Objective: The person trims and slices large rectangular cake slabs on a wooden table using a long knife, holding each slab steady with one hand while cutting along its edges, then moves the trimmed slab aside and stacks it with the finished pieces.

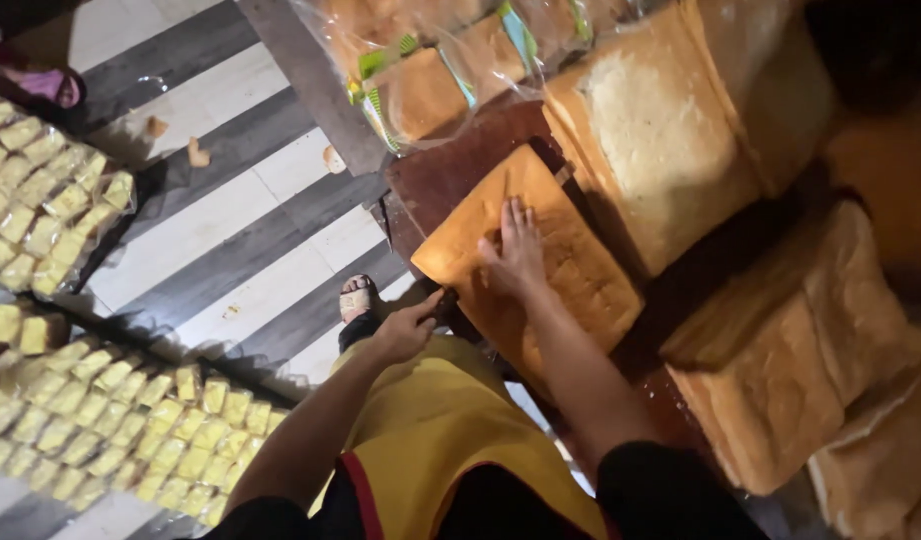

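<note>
A flat golden-brown loaf (571, 270) lies on a dark wooden board (451, 170). My right hand (516, 255) rests flat on top of the loaf, fingers stretched out and holding nothing. At the loaf's near left corner, my left hand (406, 330) is closed around a thin dark handle (439, 302). What the handle belongs to is hidden. Both forearms reach in from the bottom over a yellow garment (431, 430).
Large unwrapped loaves (661, 140) (781, 380) crowd the right side. Bagged bread (431, 90) lies at the top. Clear bags of small yellow bread pieces (121, 420) (41, 200) cover the left floor. A sandalled foot (359, 298) stands on grey-and-white striped tiles (231, 230) with crumbs.
</note>
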